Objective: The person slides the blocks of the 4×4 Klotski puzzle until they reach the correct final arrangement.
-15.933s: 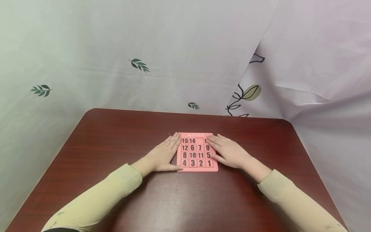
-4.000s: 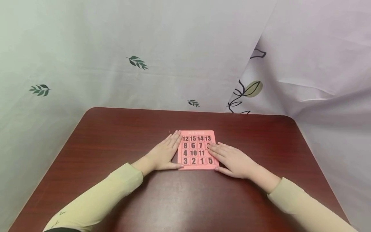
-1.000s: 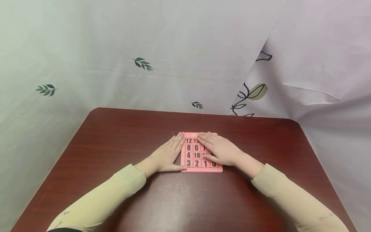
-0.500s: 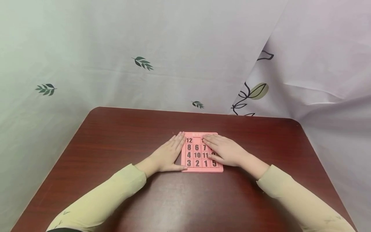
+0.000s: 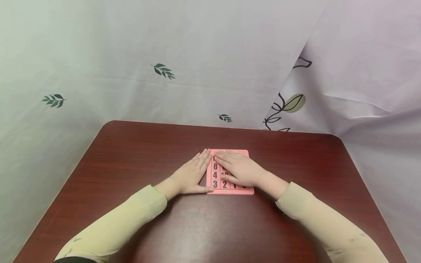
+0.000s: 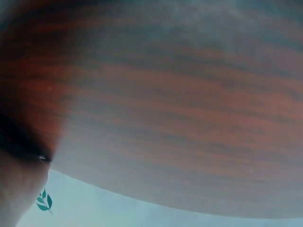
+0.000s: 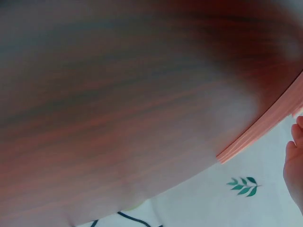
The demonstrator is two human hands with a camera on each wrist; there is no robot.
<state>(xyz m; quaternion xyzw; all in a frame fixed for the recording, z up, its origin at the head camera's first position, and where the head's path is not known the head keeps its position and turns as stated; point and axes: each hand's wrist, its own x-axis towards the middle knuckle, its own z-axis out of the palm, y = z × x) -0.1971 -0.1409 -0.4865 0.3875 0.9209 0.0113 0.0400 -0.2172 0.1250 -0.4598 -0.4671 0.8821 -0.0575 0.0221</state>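
A pink sliding number puzzle (image 5: 227, 191) lies flat on the table in the head view, its tiles printed with black numbers. My left hand (image 5: 189, 176) rests along its left side, fingers straight at the upper left corner and thumb at the lower left. Across the board lies my right hand (image 5: 241, 169), with straight fingertips at the top row beside the leftmost tile. It hides most of the upper and right tiles; 8, 4, 3 and 2 can be read. The right wrist view shows the puzzle's side edge (image 7: 265, 127) and part of my right hand (image 7: 294, 168).
The dark red wooden table (image 5: 204, 233) has rounded far corners. Behind it hangs a pale curtain (image 5: 197, 54) with leaf prints. The left wrist view shows mostly blurred tabletop (image 6: 180, 109).
Over the longer span, the tiles have shifted round the board's outer ring. Half a second ago a gap showed beside 12; since then my right hand has slid left, covering that spot. My left hand stays.
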